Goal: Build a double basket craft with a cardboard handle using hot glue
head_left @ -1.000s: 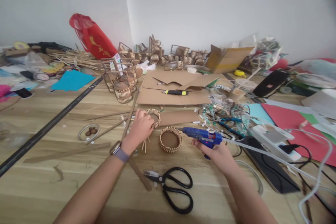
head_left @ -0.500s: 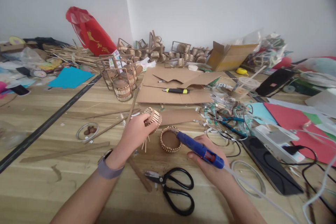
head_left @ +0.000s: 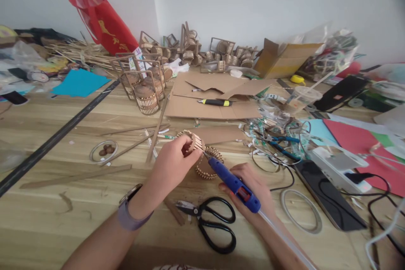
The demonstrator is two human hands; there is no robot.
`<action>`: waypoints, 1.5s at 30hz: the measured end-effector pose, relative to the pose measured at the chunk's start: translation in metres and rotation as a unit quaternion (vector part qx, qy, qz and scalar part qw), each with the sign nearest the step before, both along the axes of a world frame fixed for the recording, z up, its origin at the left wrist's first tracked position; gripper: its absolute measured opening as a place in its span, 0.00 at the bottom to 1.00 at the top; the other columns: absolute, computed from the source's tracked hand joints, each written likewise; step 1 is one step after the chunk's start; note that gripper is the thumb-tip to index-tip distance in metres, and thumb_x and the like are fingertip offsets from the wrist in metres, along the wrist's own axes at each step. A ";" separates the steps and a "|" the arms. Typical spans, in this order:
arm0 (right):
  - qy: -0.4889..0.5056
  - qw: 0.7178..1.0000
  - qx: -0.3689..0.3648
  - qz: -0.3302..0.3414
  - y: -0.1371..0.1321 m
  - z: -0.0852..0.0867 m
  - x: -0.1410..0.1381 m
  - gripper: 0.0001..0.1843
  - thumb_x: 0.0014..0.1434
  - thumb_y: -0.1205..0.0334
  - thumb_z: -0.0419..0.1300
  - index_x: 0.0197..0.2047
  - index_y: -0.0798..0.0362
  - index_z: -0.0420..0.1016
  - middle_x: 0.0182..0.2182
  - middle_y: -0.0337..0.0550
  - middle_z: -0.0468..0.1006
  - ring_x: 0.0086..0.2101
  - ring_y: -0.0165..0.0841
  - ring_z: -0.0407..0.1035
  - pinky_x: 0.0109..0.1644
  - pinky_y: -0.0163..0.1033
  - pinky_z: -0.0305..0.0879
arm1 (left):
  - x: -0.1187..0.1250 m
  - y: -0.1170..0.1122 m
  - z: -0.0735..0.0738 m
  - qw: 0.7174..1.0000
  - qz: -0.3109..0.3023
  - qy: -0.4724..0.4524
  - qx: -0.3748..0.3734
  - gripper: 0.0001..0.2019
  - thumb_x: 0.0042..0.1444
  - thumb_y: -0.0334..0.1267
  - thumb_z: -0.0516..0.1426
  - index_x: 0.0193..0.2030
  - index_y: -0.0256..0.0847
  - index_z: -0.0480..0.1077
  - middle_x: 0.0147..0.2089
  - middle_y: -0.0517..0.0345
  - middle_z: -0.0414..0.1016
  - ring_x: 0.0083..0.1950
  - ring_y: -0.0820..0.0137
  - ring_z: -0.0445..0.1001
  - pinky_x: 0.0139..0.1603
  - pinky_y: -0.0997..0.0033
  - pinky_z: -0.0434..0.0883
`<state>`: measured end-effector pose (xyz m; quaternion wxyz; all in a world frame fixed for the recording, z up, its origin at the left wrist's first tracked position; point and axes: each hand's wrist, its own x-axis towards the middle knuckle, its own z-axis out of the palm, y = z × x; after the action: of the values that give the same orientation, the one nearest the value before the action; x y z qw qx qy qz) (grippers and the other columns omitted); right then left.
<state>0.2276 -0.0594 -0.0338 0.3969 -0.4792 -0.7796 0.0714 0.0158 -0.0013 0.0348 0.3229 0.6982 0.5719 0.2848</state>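
My left hand pinches a small round piece ringed with short wooden sticks, held tilted above the table. In my right hand is a blue hot glue gun, its metal tip at the lower right edge of that piece. Right behind the tip, a second stick-edged ring with a brown base rests on the table, partly covered by my left hand and the nozzle. Black-handled scissors lie open on the wood below both hands.
Cardboard sheets carry a yellow-black utility knife. Finished stick baskets in frames stand behind left. At right lie a phone, a white power strip with cables, and a tape ring. Brown beads sit inside another ring.
My left hand has moved right and turned the held piece more edge-on. The glue gun's tip has gone from the ring on the table to the held piece.
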 end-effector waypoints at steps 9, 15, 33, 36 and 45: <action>-0.016 1.000 0.022 -0.012 -0.001 -0.003 0.001 0.07 0.59 0.59 0.64 0.39 0.48 0.70 0.29 0.42 0.76 0.31 0.37 0.69 0.35 0.42 0.64 | 0.002 -0.002 -0.002 1.000 -0.002 -0.009 0.003 0.07 0.56 0.42 0.54 0.31 0.42 0.67 0.26 0.64 0.69 0.27 0.70 0.66 0.28 0.72 0.59; -0.037 0.999 0.034 -0.009 -0.002 -0.002 0.004 0.07 0.59 0.60 0.64 0.39 0.49 0.70 0.30 0.42 0.77 0.31 0.37 0.69 0.35 0.42 0.63 | 0.004 -0.003 -0.001 1.000 0.004 -0.002 -0.008 0.08 0.55 0.43 0.55 0.32 0.41 0.68 0.27 0.63 0.70 0.28 0.69 0.67 0.29 0.71 0.60; -0.057 0.994 0.083 -0.042 -0.003 0.000 0.001 0.09 0.61 0.56 0.62 0.34 0.50 0.67 0.25 0.39 0.72 0.28 0.35 0.64 0.32 0.41 0.59 | 0.008 -0.008 -0.002 0.999 0.008 -0.027 0.017 0.05 0.55 0.39 0.57 0.31 0.41 0.67 0.28 0.64 0.70 0.28 0.72 0.66 0.30 0.73 0.61; -0.057 0.993 0.086 -0.050 -0.003 0.000 0.000 0.09 0.62 0.56 0.61 0.33 0.50 0.66 0.24 0.39 0.71 0.27 0.34 0.63 0.32 0.41 0.58 | 0.009 -0.009 -0.001 1.000 0.008 -0.023 0.021 0.06 0.55 0.38 0.57 0.31 0.41 0.66 0.28 0.63 0.70 0.28 0.72 0.66 0.31 0.73 0.62; -0.085 0.991 0.090 -0.056 -0.004 0.002 0.002 0.11 0.61 0.57 0.62 0.32 0.49 0.64 0.23 0.37 0.68 0.27 0.34 0.63 0.31 0.40 0.58 | 0.009 -0.011 -0.001 0.999 0.005 -0.029 0.026 0.04 0.55 0.38 0.57 0.31 0.41 0.67 0.28 0.64 0.71 0.28 0.72 0.67 0.31 0.73 0.63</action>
<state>0.2299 -0.0635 -0.0317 0.3738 -0.4887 -0.7859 -0.0621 0.0249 -0.0119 0.0340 0.3192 0.6948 0.5585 0.3215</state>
